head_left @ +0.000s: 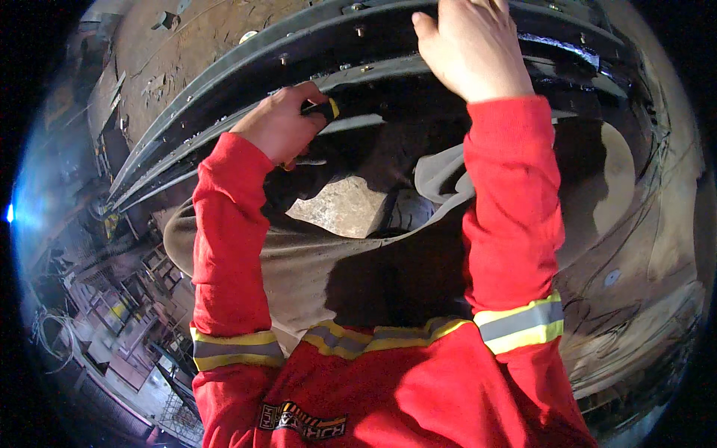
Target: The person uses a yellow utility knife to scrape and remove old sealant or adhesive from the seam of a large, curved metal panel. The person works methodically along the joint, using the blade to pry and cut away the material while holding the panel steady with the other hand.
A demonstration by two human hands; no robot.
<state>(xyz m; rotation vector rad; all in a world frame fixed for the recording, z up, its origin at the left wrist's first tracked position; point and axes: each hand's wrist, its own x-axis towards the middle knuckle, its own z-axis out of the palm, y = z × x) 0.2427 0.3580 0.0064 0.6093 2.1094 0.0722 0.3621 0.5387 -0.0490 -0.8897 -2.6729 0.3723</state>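
Observation:
My left hand (280, 125) is closed around a black-and-yellow handled tool (321, 112), whose exact kind I cannot make out. It is held close to the lower edge of a long, curved dark metal rail (358, 75) set with bolts. Farther up and to the right, my right hand (478, 56) reaches over the same metalwork, thumb spread away from the fingers. The picture's top edge cuts off those fingertips, and no held thing shows there.
Small bolts (284, 59) stand along the rail. Below my hands lies a large, bent grey-brown sheet (299, 280) with an opening onto a pale, rough surface (343, 205). Cluttered metal framing (134, 306) fills the lower left, and a bright blue light (10, 213) glows far left.

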